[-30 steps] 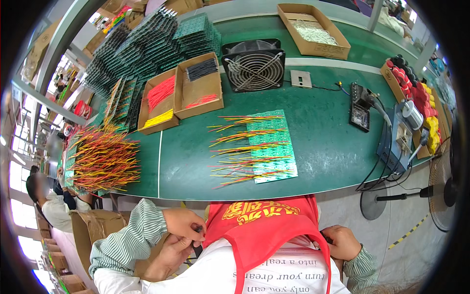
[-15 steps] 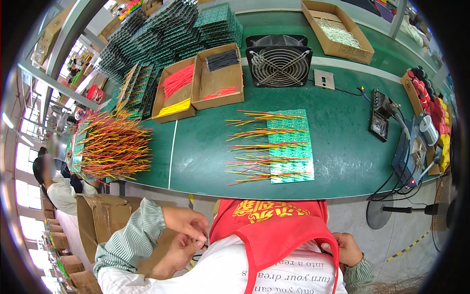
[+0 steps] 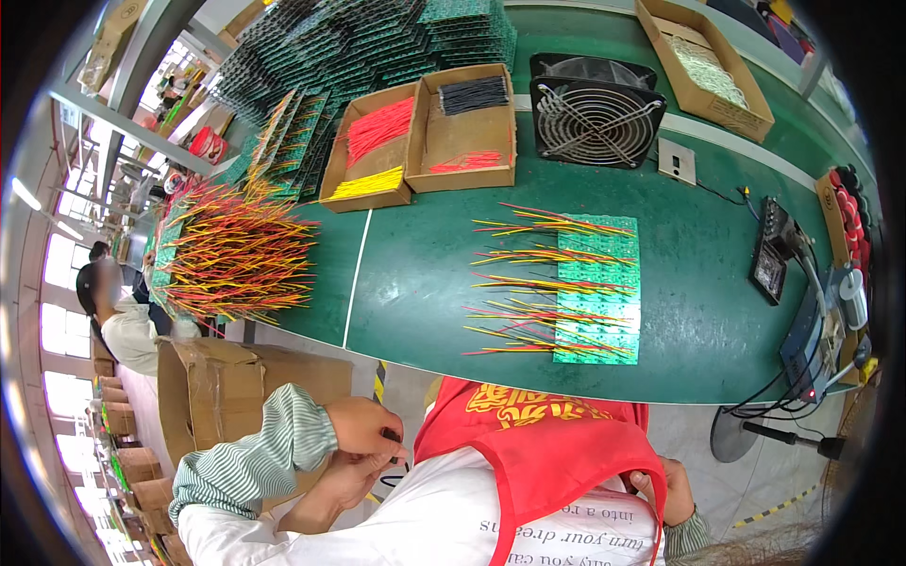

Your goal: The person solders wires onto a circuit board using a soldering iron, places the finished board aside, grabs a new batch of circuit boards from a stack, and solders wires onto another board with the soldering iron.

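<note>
At the left of my body, my left hand (image 3: 363, 426) in a green-striped sleeve is closed in a pinch around a small dark thing (image 3: 393, 437). Just under it is another bare hand (image 3: 351, 476), its fingers at the same thing; whose arm it belongs to is partly hidden. A thin dark loop (image 3: 389, 481) shows beside these hands. On the other side, my right hand (image 3: 672, 491) is by the edge of the red apron (image 3: 576, 462), fingers curled and partly hidden. On the bench ahead lies a green circuit board panel (image 3: 609, 330) with red, yellow and black wires (image 3: 514, 283) sticking out leftward.
A heap of wired boards (image 3: 241, 255) stands left. Behind are cartons of wires (image 3: 462, 174), stacked boards (image 3: 359, 47) and a black fan (image 3: 599, 121). Soldering gear (image 3: 807, 349) stands right. A large cardboard box (image 3: 212, 396) is below the bench's left edge; a person (image 3: 132, 325) sits beyond.
The whole view has shifted, so the bench and its contents sit farther right. Both hands at the left keep nearly the same pose, pinched together; the right hand stays by the apron edge.
</note>
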Demonstrator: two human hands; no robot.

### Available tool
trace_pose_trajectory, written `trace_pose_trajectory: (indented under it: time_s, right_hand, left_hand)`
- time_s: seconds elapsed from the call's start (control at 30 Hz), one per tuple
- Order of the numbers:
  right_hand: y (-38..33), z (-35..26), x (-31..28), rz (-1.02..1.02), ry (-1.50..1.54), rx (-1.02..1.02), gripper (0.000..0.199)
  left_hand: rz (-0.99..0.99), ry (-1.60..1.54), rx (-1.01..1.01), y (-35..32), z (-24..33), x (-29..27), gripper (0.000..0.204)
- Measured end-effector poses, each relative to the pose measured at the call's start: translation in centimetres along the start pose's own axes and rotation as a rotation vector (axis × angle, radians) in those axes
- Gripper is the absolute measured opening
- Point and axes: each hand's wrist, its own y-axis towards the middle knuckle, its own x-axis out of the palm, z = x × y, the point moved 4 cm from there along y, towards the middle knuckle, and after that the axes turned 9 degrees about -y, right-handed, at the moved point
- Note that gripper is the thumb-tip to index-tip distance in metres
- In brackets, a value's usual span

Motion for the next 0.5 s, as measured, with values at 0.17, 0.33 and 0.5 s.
trace_pose_trajectory:
  time_s: [0.17,0.33,0.5]
  right_hand:
    - [0.5,0.2,-0.2,-0.015,-0.092,-0.031,0.016]
    - [1.2,0.9,-0.5,-0.066,-0.111,0.000,0.018]
    - [1.7,0.7,-0.2,-0.040,0.046,0.041,0.016]
  left_hand:
    - [-0.040,-0.441,0.116,1.1,-2.2,0.9,0.031]
    - [0.086,-0.643,0.217,1.3,-2.7,0.5,0.025]
    - [0.412,-0.524,0.082,1.4,-1.5,-0.1,0.025]
